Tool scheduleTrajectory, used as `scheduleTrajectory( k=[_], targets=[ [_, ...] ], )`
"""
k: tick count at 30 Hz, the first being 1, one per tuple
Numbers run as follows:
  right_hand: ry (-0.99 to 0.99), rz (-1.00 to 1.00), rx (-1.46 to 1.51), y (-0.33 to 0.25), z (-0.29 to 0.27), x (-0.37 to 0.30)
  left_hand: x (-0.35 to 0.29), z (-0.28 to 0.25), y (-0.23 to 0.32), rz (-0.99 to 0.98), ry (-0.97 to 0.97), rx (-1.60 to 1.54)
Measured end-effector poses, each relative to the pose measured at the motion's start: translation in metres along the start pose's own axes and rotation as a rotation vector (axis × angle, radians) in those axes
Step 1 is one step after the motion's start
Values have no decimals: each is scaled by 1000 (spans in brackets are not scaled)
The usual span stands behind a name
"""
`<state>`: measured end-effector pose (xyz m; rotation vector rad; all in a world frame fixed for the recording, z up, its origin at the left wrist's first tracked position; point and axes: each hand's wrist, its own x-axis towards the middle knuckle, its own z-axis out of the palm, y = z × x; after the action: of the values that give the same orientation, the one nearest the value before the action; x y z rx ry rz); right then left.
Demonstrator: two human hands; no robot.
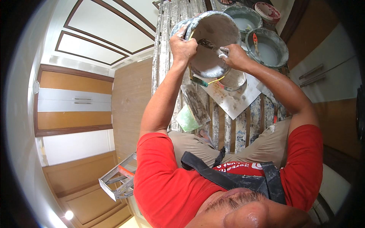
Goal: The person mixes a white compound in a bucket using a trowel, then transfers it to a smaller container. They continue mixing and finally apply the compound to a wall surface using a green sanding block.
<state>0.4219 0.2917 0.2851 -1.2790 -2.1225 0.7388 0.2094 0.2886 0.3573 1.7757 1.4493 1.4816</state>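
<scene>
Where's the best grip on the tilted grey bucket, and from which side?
Grip the bucket by its rim on the person's left, where the left hand already clamps it. It is tipped mouth-up toward the camera, and the right hand works a scraper inside.

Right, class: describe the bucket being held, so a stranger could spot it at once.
Start at the paint-spattered plank platform in front of the seated person. Three buckets sit at its far end; the held bucket is the tipped one, gripped at the rim by the left hand. Unlike its upright neighbours, its mouth faces the camera, while the right hand scrapes inside.
</scene>
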Motion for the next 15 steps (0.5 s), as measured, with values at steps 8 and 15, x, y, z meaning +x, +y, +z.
scheduleTrajectory(
  k=[8,15],
  targets=[
    [-61,126,334,26,8,2,7,5,7,21,-31,27],
    [-135,526,989,39,22,-6,3,5,26,-68,-52,-53]
  ],
)
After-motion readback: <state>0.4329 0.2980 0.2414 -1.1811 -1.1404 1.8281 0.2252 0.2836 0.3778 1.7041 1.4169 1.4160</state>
